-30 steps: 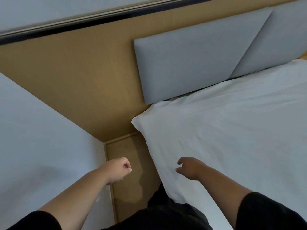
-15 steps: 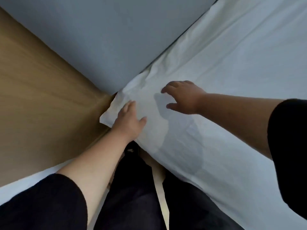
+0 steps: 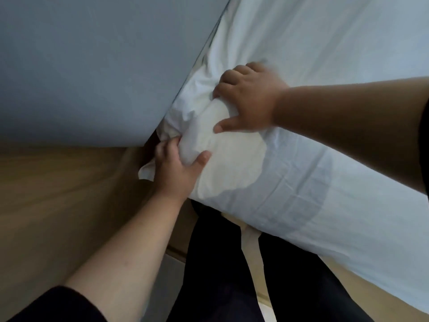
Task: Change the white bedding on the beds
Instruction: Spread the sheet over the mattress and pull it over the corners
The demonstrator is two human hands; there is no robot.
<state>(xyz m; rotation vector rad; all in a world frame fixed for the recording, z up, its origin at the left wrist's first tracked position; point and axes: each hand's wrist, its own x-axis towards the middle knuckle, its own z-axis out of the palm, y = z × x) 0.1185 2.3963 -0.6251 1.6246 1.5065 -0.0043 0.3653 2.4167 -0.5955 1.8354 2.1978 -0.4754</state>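
A white sheet [image 3: 325, 66] covers the bed, which fills the right half of the view. At the bed's near corner by the headboard the sheet is bunched into folds. My left hand [image 3: 178, 168] grips that bunched corner from the side, fingers curled under the fabric and thumb on top. My right hand [image 3: 248, 101] presses down on the sheet just above the corner, fingers dug into the folds and thumb spread. A loose flap of sheet [image 3: 146, 170] hangs out to the left of my left hand.
A grey padded headboard [image 3: 92, 66] stands against the bed's head at upper left. A wood wall panel [image 3: 58, 194] runs below it. My dark trousers [image 3: 220, 263] fill the narrow gap beside the bed.
Both hands have gone from hovering beside the bed to the corner by the headboard. The flat sheet corner is now bunched up, with my left hand closed on it.
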